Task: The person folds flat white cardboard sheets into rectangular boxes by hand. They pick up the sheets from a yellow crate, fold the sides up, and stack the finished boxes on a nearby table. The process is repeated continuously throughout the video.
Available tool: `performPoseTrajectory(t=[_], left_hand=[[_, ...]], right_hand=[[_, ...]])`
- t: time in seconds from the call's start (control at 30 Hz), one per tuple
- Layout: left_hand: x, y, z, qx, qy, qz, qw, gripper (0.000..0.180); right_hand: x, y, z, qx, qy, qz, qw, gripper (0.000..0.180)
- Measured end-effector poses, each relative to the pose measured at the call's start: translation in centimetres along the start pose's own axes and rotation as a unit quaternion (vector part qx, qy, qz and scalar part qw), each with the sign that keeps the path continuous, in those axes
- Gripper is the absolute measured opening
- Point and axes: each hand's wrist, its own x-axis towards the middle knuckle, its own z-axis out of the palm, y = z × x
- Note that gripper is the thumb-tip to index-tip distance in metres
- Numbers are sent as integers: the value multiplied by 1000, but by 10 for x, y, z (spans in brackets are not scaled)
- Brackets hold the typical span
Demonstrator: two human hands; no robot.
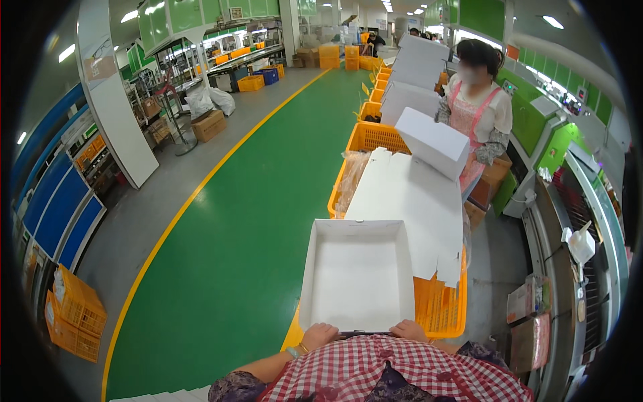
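Note:
An open white cardboard box (357, 273) lies flat in front of me, its hollow side up. My left hand (319, 334) grips its near edge at the left. My right hand (410, 329) grips the same edge at the right. The box rests over an orange plastic crate (442, 309). Beyond it lies a stack of flat white box blanks (408, 201). Only the knuckles of both hands show above my red checked apron (388, 372).
A row of orange crates (372, 136) and white boxes (432, 141) runs away ahead. A person in a pink apron (477, 114) stands at the right by a green machine (546, 130). A green floor (254, 214) with a yellow line lies left, with orange crates (74, 311) at lower left.

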Motion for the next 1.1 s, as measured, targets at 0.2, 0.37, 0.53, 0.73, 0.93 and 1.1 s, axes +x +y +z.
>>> performPoseTrajectory(t=[0.2, 0.37, 0.53, 0.73, 0.93, 1.1], left_hand=[[13, -2, 1, 35, -5, -12, 999, 19], [28, 6, 7, 40, -66, 30, 997, 23], [51, 9, 30, 31, -80, 78, 993, 18], [62, 18, 24, 51, -68, 41, 996, 15], [68, 18, 21, 45, -60, 27, 997, 18], [42, 13, 6, 42, 12, 13, 999, 19]], right_hand=[[4, 2, 7, -30, 46, 10, 998, 11], [4, 10, 19, -67, -10, -13, 998, 14], [30, -3, 10, -61, -5, -45, 997, 15], [45, -12, 6, -57, 14, 10, 998, 17], [55, -12, -3, -45, 12, 25, 999, 22], [49, -13, -5, -64, -14, 26, 998, 19]])
